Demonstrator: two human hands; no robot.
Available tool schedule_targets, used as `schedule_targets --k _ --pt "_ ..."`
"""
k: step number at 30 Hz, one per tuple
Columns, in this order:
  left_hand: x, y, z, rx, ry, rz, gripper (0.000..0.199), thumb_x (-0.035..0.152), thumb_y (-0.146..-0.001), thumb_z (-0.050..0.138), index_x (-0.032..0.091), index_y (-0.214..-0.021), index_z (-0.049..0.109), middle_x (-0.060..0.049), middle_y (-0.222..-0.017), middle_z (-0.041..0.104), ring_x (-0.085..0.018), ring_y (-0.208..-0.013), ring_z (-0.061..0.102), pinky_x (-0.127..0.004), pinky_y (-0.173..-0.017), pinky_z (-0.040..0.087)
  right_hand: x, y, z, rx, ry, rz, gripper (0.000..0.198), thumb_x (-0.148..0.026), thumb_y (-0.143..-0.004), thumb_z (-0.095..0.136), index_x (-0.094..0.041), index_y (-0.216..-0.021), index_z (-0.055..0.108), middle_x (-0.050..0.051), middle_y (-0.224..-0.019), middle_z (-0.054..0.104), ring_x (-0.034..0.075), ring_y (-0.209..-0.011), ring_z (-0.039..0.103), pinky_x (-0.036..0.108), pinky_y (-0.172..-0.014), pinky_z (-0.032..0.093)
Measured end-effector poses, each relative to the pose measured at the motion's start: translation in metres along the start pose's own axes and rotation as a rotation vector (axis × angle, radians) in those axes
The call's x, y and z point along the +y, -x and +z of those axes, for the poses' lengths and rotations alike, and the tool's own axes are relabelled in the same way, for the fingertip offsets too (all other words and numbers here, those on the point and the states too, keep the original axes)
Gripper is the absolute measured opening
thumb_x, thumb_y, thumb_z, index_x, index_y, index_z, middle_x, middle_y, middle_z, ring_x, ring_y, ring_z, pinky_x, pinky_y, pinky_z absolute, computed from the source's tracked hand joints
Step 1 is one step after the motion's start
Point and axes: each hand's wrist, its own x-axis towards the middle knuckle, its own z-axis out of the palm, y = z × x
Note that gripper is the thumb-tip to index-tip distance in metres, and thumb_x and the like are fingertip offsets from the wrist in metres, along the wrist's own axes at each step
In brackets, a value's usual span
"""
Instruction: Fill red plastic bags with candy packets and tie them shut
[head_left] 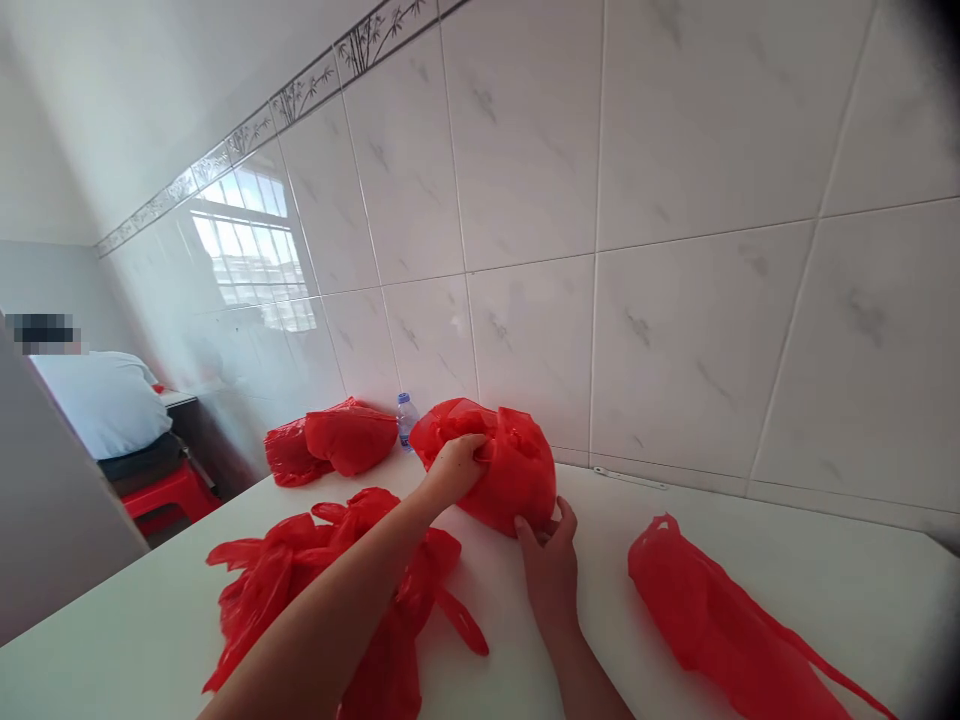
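One red plastic bundle sat mid-frame, left hand pinching its top and right hand gripping its lower edge, so tbh it looked mid-gathering, and the next move probably needed a steady hold.

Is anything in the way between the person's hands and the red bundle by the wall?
Nothing visible is: the left hand and right hand both touch the red bundle directly. The bottle stands off its left side, not between.

Two hands, one bottle, one stool, one person, red bags beyond counting
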Motion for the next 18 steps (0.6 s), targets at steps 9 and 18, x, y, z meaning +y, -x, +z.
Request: schedule_targets --k 9,18 --pt "0.092 -0.002 -0.024 0.236 0.417 0.039 0.031 0.042 -0.086 0.055 0.014 -0.098 0.059 0.0 -0.075 0.062 -0.013 -0.062 0.06 -0.027 -0.056 0.052 0.006 -0.005 -0.04 0.104 0.012 0.048 0.014 -0.03 -0.078 0.046 -0.023 -0.09 0.048 0.0 -0.071 0.062 0.016 -0.055 0.054 0.023 -0.048 0.037" --pt "0.174 0.022 -0.039 0.602 0.539 0.289 0.026 0.042 -0.085 0.057 0.025 -0.104 0.056 -0.001 -0.095 0.062 -0.018 -0.083 0.058 -0.032 -0.071 0.051 0.011 -0.007 -0.037 0.111 0.044 -0.077 0.037 -0.023 -0.08 0.047 -0.017 -0.116 0.044 0.007 -0.092 0.067 0.018 -0.08 0.065 0.025 -0.064 0.048"
